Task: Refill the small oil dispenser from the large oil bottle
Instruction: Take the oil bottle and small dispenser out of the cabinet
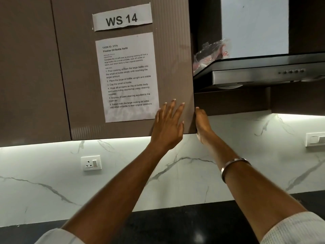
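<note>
1. The left hand point(168, 125) is laid flat, fingers spread, against the brown cabinet door point(123, 67), beside the printed task sheet point(127, 77).
2. The door's right edge is gripped by the right hand point(202, 125); a metal bangle point(232, 167) is worn on that wrist.
3. Neither oil bottle is seen in view.

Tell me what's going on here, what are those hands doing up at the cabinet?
A person has both hands on a brown upper cabinet door. The left hand lies flat against its front and the right hand grips its right edge, beside the range hood. A printed task sheet is taped to the door. No oil bottle or dispenser is in view.
</note>
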The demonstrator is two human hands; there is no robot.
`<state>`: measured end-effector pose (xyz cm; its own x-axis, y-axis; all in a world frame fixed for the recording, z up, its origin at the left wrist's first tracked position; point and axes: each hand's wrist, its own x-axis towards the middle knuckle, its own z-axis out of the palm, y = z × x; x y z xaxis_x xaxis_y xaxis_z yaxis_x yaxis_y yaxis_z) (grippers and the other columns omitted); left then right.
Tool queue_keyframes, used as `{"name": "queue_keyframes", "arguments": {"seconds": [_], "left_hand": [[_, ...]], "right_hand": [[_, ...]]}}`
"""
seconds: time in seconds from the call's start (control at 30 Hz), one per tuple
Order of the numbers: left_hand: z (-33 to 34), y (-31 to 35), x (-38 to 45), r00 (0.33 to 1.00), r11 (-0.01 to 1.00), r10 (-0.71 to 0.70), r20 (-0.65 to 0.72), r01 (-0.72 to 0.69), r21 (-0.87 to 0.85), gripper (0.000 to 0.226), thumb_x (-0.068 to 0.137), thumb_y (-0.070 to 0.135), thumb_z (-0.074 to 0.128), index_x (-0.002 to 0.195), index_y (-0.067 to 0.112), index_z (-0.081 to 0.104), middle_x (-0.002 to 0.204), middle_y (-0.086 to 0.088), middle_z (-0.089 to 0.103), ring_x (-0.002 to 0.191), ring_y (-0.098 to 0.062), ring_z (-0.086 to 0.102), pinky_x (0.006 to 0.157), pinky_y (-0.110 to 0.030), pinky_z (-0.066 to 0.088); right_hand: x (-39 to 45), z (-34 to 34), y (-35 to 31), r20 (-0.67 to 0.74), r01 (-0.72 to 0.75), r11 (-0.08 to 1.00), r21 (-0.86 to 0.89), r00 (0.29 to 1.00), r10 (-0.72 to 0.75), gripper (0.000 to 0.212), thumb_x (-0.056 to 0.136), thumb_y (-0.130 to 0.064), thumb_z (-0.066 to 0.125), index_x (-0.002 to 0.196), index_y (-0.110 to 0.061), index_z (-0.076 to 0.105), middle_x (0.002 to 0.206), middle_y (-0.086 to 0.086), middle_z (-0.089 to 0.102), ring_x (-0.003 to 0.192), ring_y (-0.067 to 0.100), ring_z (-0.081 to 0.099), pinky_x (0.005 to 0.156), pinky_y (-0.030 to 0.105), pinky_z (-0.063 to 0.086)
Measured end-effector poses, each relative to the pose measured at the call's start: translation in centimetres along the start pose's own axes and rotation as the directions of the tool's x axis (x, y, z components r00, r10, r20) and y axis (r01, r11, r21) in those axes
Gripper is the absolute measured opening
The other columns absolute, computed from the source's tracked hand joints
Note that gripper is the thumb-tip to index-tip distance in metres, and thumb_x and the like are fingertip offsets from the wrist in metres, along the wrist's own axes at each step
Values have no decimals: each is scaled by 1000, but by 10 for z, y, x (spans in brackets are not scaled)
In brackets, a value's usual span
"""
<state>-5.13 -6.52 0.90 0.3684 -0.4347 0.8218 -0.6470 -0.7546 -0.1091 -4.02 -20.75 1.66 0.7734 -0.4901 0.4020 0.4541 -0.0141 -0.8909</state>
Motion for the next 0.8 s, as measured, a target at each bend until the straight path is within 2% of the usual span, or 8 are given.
{"name": "queue_keyframes", "arguments": {"seconds": [0.1, 0.17, 0.23, 0.27, 0.4, 0.53, 0.67, 0.8], "left_hand": [[-20, 30, 0, 999, 996, 46, -19, -47, -82, 60, 100, 33, 40, 154, 26, 15, 162, -3, 6, 149, -26, 1, 119, -42, 2], [-31, 46, 1, 998, 993, 63, -15, -64, -103, 58, 101, 35, 39, 154, 27, 16, 163, -2, 6, 150, -25, -1, 118, -40, -2], [-40, 59, 1, 997, 991, 79, -3, -79, -112, 57, 101, 37, 38, 153, 28, 17, 163, -1, 5, 150, -24, -1, 117, -39, -5], [-44, 65, 0, 996, 990, 87, 2, -86, -111, 56, 101, 38, 38, 153, 28, 19, 163, -1, 6, 150, -24, -1, 117, -39, -6], [-68, 80, -8, 993, 991, 118, 2, -118, -68, 52, 101, 38, 38, 151, 26, 28, 162, -1, 11, 149, -24, 1, 112, -35, -12], [-99, 83, -21, 989, 989, 146, -33, -146, -4, 48, 101, 38, 38, 146, 22, 38, 161, -2, 17, 149, -23, 2, 116, -37, -11], [-132, 83, -36, 986, 987, 158, -46, -157, 25, 44, 99, 34, 44, 142, 21, 44, 160, -1, 19, 149, -23, 5, 118, -39, -6], [-165, 81, -56, 982, 978, 173, -77, -162, 128, 45, 93, 31, 57, 136, 21, 51, 158, -3, 26, 148, -25, 11, 113, -42, -16]], "right_hand": [[-17, -6, -7, 40, 20, 1000, 11, 999, -21, 30, 97, -35, 34, 103, -19, 58, 94, 2, 64, 86, 16, 60, 66, 26, 49], [-29, -11, -12, 94, 23, 999, 27, 995, -25, 30, 96, -30, 36, 86, -16, 61, 80, 7, 64, 78, 18, 60, 64, 27, 49], [-42, -16, -18, 150, 17, 997, 80, 988, -29, 34, 98, -34, 38, 97, -12, 64, 90, 12, 69, 86, 19, 64, 75, 33, 51], [-50, -18, -21, 176, 18, 994, 106, 984, -37, 33, 99, -35, 38, 100, -14, 64, 92, 7, 70, 87, 16, 66, 76, 31, 52], [-80, -24, -28, 252, 16, 971, 238, 964, -77, 28, 102, -32, 35, 96, -22, 61, 80, -8, 72, 77, 6, 67, 67, 24, 51], [-112, -20, -39, 265, -19, 953, 304, 962, -65, 31, 103, -31, 35, 99, -20, 63, 88, -2, 72, 84, 14, 67, 70, 29, 53], [-147, -13, -52, 294, -53, 945, 323, 955, -47, 34, 102, -32, 33, 99, -17, 64, 88, 0, 73, 83, 15, 67, 64, 29, 54], [-191, 4, -67, 376, -65, 932, 355, 923, -79, 22, 101, -21, 40, 104, -15, 61, 86, -1, 73, 80, 12, 69, 63, 27, 56]]}}
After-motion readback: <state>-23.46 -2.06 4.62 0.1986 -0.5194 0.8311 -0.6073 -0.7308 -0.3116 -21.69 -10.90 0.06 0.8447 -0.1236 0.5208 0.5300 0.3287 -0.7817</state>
